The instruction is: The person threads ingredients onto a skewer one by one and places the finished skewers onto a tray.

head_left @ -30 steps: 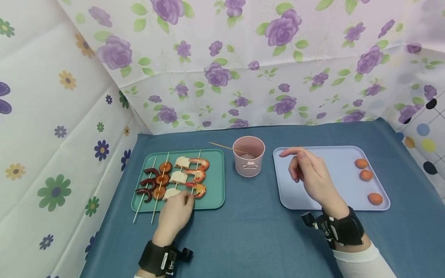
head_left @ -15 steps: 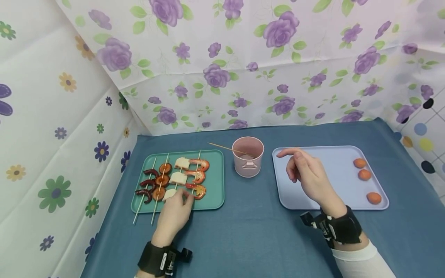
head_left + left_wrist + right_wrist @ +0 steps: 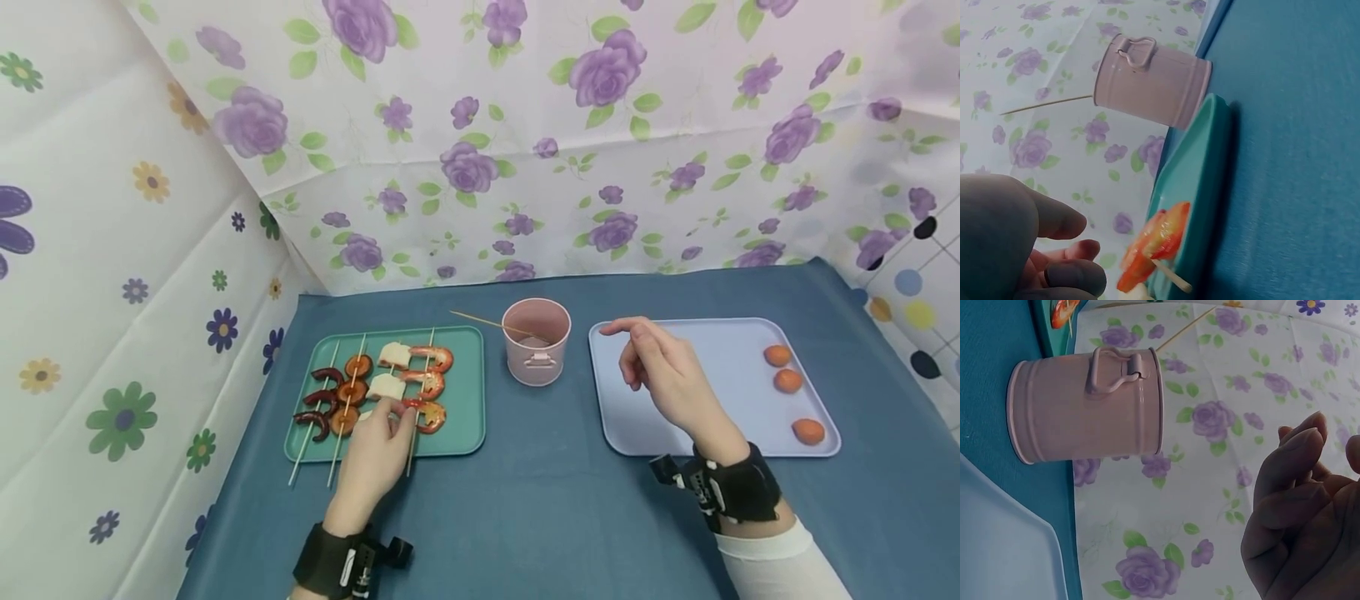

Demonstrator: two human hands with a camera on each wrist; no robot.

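Observation:
In the head view, my left hand (image 3: 375,458) is over the near edge of the green tray (image 3: 465,417), at the lower end of a skewer of white pieces (image 3: 386,386). It partly hides the lowest piece. In the left wrist view, its thumb and fingers (image 3: 1075,275) are loosely bent, with nothing showing between them. Right beside it lies the shrimp skewer (image 3: 432,417). Further left on the tray are a mushroom skewer (image 3: 351,392) and a skewer of dark red curled pieces (image 3: 321,400). My right hand (image 3: 667,375) hovers over the lilac tray (image 3: 615,425), loosely curled and holding nothing.
Between the trays stands a pink bucket (image 3: 536,367) with a thin wooden stick (image 3: 476,317) leaning out to the left. Three orange-brown oval pieces (image 3: 788,381) lie along the lilac tray's right side. A flowered cloth (image 3: 510,125) hangs behind the blue tablecloth (image 3: 525,500).
My left hand has shifted slightly up and left, uncovering the lower end of the shrimp skewer's stick. The right hand stays nearly still, and the skewers have not visibly moved.

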